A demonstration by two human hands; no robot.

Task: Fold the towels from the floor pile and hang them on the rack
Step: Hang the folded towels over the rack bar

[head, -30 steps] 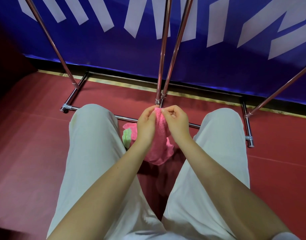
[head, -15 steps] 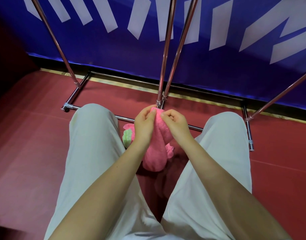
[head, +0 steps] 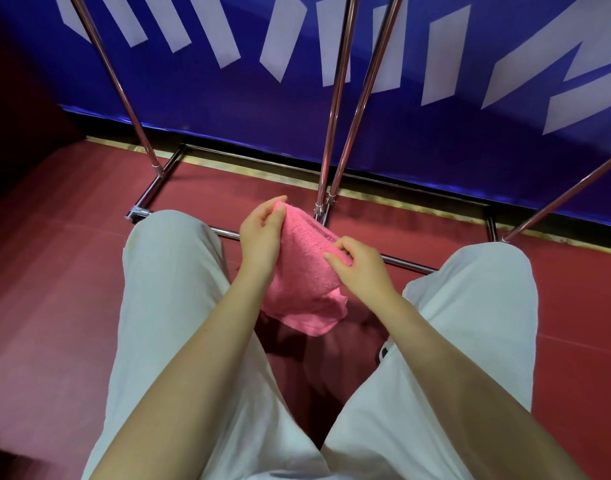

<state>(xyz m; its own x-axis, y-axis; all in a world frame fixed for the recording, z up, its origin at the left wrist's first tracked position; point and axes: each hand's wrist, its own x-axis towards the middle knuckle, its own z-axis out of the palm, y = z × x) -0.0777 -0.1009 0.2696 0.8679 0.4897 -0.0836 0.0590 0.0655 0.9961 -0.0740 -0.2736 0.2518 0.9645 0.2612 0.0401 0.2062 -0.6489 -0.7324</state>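
A pink towel (head: 305,282) hangs between my knees above the red floor, bunched and partly folded. My left hand (head: 262,233) pinches its upper corner between thumb and fingers. My right hand (head: 357,263) grips the towel's right edge, lower than the left hand. The metal rack (head: 326,140) rises just beyond my hands, its chrome poles slanting up and its base bars lying on the floor. No floor pile shows in this view; the towel and my hands cover the spot between my legs.
My legs in white trousers (head: 165,306) frame both sides of the view. A blue banner with white stripes (head: 227,98) stands behind the rack. The rack's base bar (head: 408,266) runs across the floor right behind the towel.
My hands were close together at the towel's top; now they have spread apart, the right hand sliding down and right. The towel has lifted and stretched out, covering the pink and green cloth seen earlier.
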